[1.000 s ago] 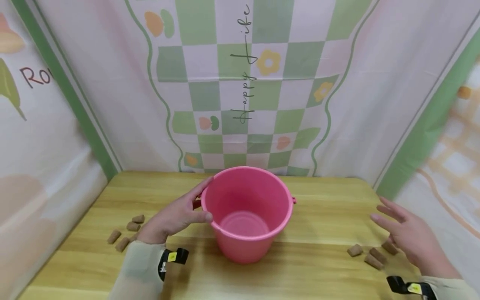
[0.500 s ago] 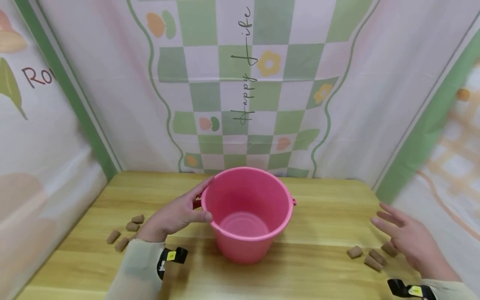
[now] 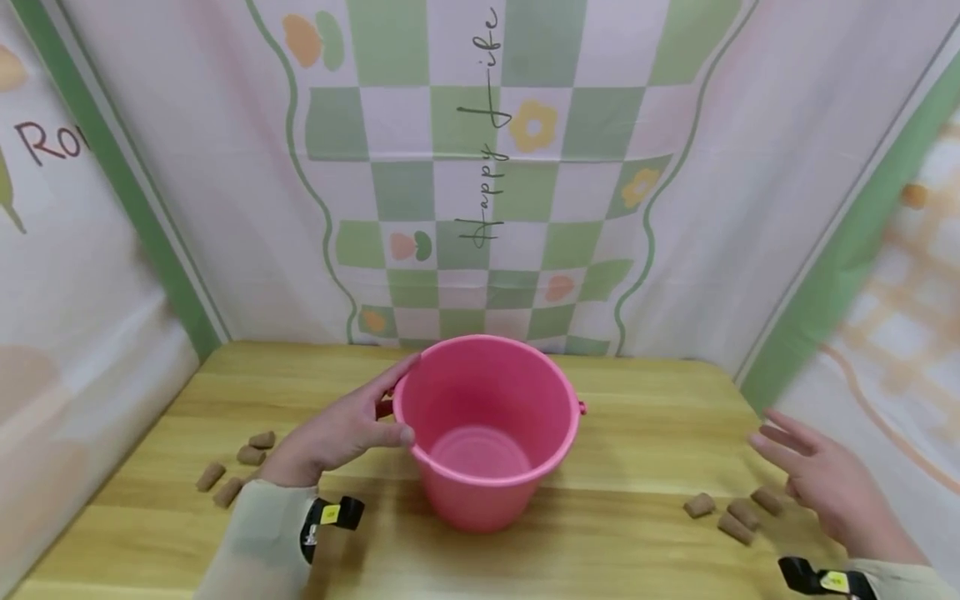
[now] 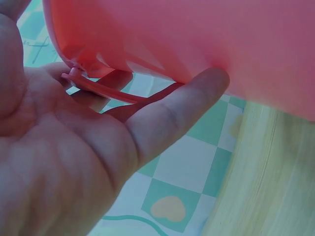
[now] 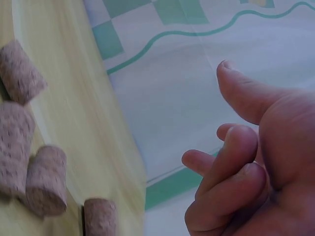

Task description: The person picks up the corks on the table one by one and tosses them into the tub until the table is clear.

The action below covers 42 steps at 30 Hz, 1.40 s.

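A pink bucket stands upright on the wooden table, with nothing inside it. My left hand holds its left side, the thumb lying at the rim and the other fingers along the outer wall. In the left wrist view, the red bucket handle hangs between palm and wall. Off to the right, my right hand hovers with relaxed, partly curled fingers and nothing in them. Beside it lie several brown cork stoppers, seen close up in the right wrist view as speckled corks.
More cork stoppers lie on the left of the table, partly behind the left forearm. A checkered cloth hangs along the back edge, and printed cloths flank both sides.
My right hand has shifted slightly right and down, away from the corks. The view has turned a little to the right. The left hand keeps its place on the bucket.
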Each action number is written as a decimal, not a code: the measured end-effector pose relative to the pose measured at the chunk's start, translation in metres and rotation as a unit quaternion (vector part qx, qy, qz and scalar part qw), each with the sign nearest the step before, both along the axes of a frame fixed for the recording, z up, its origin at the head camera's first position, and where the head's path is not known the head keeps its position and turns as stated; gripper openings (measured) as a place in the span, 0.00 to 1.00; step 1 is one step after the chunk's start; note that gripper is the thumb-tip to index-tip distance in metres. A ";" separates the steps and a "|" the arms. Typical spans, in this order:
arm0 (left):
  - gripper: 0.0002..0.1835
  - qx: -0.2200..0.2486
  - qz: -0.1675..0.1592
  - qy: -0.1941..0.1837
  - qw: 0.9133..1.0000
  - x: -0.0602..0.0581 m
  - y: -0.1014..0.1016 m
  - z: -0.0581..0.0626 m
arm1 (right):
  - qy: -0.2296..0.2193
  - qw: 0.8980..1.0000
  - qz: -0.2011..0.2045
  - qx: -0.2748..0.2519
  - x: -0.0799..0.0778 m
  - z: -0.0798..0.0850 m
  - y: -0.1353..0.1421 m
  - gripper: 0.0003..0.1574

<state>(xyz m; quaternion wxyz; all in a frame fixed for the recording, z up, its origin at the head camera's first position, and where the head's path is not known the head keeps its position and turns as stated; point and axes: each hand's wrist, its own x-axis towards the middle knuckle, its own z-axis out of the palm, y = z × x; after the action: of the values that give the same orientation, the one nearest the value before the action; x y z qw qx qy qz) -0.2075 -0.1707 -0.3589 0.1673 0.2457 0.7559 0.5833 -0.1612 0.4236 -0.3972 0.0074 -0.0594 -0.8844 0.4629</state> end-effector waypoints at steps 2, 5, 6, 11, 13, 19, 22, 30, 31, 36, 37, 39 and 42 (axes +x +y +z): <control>0.52 -0.002 0.000 0.002 1.000 0.000 0.000 0.000 | -0.005 1.000 -0.004 0.002 0.002 -0.002 0.004 0.50; 0.52 -0.003 0.001 0.004 1.000 0.000 0.000 0.001 | -0.013 1.000 -0.008 0.001 0.003 -0.004 0.010 0.50; 0.52 -0.001 0.001 0.005 1.000 0.000 0.000 0.001 | -0.012 1.000 -0.008 0.005 0.004 -0.005 0.012 0.50; 0.52 0.000 0.006 0.001 1.000 -0.001 0.002 0.001 | -0.010 0.999 -0.006 0.050 0.007 -0.010 0.019 0.52; 0.52 0.001 0.007 -0.001 1.000 -0.001 0.002 0.000 | -0.006 0.997 -0.004 0.074 0.009 -0.012 0.021 0.51; 0.53 0.011 0.008 -0.007 1.000 0.000 0.001 -0.002 | -0.051 0.994 -0.003 0.097 0.016 -0.022 0.027 0.54; 0.53 0.013 0.011 -0.009 1.000 0.000 0.002 -0.003 | -0.096 0.992 0.009 0.080 0.018 -0.026 0.032 0.56; 0.53 0.013 0.023 -0.010 1.000 0.001 0.005 -0.003 | -0.178 0.984 0.012 0.029 0.022 -0.030 0.043 0.57; 0.53 0.013 0.022 -0.011 1.000 0.002 0.005 -0.003 | -0.183 0.983 0.014 0.020 0.022 -0.031 0.044 0.57; 0.53 0.022 0.018 -0.009 1.000 0.003 0.004 -0.004 | -0.170 0.985 0.025 -0.012 0.020 -0.038 0.046 0.53; 0.53 0.024 0.016 -0.008 1.000 0.003 0.005 -0.004 | -0.164 0.986 0.027 -0.017 0.020 -0.039 0.047 0.52; 0.53 0.026 0.014 -0.006 1.000 0.003 0.005 -0.003 | -0.161 0.986 0.022 -0.036 0.019 -0.042 0.047 0.50; 0.53 0.028 0.011 -0.004 1.000 0.003 0.006 -0.003 | -0.171 0.982 0.009 -0.078 0.016 -0.046 0.048 0.51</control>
<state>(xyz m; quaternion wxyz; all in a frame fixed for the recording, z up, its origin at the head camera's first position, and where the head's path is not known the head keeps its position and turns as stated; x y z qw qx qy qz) -0.2047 -0.1650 -0.3614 0.1572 0.2396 0.7410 0.6073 -0.1449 0.4714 -0.4434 -0.1524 -0.1298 -0.8344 0.5135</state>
